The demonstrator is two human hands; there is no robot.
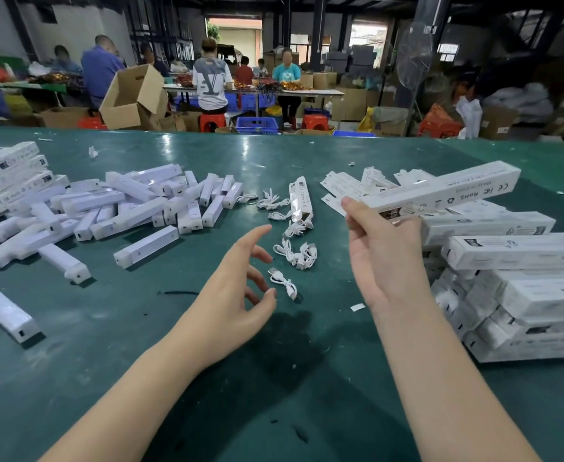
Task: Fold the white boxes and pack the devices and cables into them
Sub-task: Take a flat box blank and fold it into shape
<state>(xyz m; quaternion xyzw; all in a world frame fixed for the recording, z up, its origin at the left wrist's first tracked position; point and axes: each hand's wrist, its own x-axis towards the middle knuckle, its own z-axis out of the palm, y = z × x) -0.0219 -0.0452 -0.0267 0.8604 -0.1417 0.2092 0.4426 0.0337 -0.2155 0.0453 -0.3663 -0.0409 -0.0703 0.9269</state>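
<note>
My right hand (382, 251) is raised over the green table (274, 378) and grips the near end of a long folded white box (447, 191) that points away to the right. My left hand (237, 285) hovers open, fingers spread, just left of a small coiled white cable (285, 281). More white cables (295, 251) lie in a loose trail beyond it. A heap of white bar-shaped devices (114, 208) covers the left half of the table. Flat unfolded boxes (344, 188) lie behind my right hand.
Filled white boxes are stacked at the right edge (520, 295) and at the far left (7, 175). One single device (5, 313) lies near the left front. An opened pack (300, 198) rests among the cables. Other people work at tables beyond the far edge.
</note>
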